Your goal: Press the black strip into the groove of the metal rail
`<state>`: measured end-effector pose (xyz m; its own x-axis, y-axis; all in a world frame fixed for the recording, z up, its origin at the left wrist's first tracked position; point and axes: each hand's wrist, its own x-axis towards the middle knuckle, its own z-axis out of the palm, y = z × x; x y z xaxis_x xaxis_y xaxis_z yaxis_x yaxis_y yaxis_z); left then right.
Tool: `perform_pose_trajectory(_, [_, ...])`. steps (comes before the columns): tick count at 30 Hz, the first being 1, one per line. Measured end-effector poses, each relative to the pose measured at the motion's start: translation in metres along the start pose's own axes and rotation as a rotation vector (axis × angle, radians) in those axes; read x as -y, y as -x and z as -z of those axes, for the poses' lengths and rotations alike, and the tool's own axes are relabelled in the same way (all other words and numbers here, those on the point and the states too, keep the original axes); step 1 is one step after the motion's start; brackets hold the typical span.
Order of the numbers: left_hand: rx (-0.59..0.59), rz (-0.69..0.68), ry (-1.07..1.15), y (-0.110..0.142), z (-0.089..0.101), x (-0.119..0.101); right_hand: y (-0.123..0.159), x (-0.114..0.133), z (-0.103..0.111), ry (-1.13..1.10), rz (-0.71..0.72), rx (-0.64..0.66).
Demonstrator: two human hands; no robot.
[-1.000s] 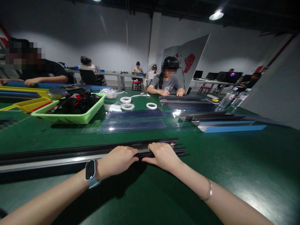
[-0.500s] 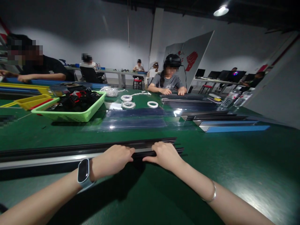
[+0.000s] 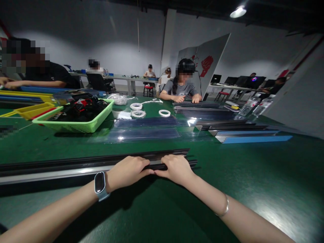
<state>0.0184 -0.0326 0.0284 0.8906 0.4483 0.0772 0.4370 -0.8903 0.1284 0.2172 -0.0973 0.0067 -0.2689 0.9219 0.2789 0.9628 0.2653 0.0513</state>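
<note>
Long black rails (image 3: 76, 162) lie side by side across the green table (image 3: 253, 182) in front of me, with a silver strip along their near edge. My left hand (image 3: 128, 174), a smartwatch on its wrist, curls its fingers over the rails near their right end. My right hand (image 3: 177, 167), a bracelet on its wrist, grips the same rails just to the right, thumb tips nearly touching. Both hands are closed on the rails.
A green basket (image 3: 76, 126) of black and red parts stands at the left, yellow trays (image 3: 32, 110) behind it. Clear sleeves (image 3: 146, 133), tape rolls (image 3: 138, 113) and stacked blue and black rails (image 3: 250, 135) lie beyond. A person (image 3: 182, 87) works opposite; others sit further off.
My left hand has slid right along the rails, closing up against my right hand. The right hand has stayed almost in place.
</note>
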Motion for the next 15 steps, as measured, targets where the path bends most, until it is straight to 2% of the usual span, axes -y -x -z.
perform_pose_trajectory(15, [-0.029, 0.08, -0.045, 0.0041, -0.0003, -0.0054, -0.0004, 0.0001, -0.0015, 0.001, -0.012, -0.013])
